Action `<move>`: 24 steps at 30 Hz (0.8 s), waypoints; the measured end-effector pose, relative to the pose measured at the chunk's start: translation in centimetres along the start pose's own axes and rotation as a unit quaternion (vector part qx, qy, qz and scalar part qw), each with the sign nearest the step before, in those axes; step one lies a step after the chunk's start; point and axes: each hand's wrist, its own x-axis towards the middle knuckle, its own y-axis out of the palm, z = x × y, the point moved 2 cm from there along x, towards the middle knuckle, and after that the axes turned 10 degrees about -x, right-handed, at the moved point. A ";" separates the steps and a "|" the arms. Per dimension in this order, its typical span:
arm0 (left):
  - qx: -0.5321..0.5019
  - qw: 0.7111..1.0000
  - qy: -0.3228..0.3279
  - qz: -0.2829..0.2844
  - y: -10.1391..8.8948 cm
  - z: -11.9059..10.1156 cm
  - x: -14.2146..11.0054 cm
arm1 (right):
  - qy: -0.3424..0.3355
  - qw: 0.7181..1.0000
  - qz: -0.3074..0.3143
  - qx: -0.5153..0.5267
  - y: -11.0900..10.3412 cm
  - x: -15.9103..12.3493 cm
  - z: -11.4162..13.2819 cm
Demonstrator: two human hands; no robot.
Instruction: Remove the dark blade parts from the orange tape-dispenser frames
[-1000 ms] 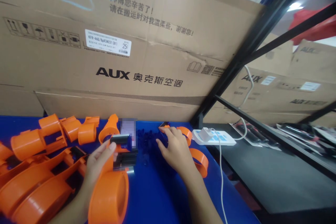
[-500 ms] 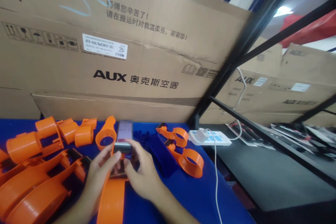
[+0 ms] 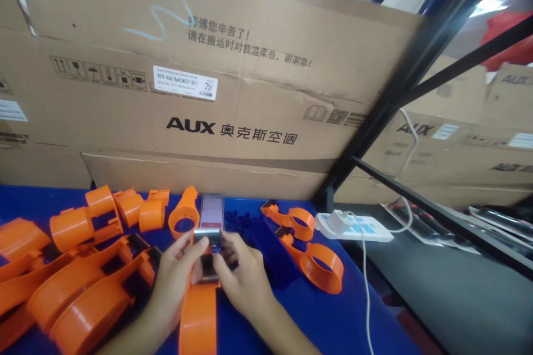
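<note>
Both forearms come up from the bottom edge and angle inward, so the hands meet at one orange tape dispenser (image 3: 199, 319) low in the middle of the view. The left hand (image 3: 177, 266) grasps its upper part, thumb laid over the front near a dark roller (image 3: 207, 236), fingers curled behind. The right hand (image 3: 241, 269) is bent at the wrist and pinches the right side of the same end, index finger high at the roller's tip and thumb lower, by a blue piece. Its other fingers are folded and partly hidden. The dispenser's wide ring hangs below the hands, toward the wearer, over a blue table (image 3: 333, 321).

More orange dispensers (image 3: 87, 316) are heaped on the left, and two others (image 3: 312, 272) lie on the right, near a white power strip (image 3: 353, 227). A phone (image 3: 212, 216) stands just beyond the hands, its text unreadable.

The big cardboard box (image 3: 258, 94) behind reads "AUX 奥克斯空调", with "师傅您辛苦了!" and "谢谢您!" printed higher. Its white label (image 3: 185, 82) shows a code starting "KFR-46" and a "25". Boxes (image 3: 453, 150) at right also carry "AUX".
</note>
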 end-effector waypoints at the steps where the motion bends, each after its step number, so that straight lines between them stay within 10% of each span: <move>1: 0.000 1.000 -0.005 -0.001 -0.1 0.0 0.0 | -0.007 1.000 0.007 -0.001 -0.1 0.0 0.0; 24: -0.036 0.990 -0.095 0.096 0.2 -0.5 1.8 | -0.131 0.984 0.000 -0.117 -0.4 -0.1 -0.2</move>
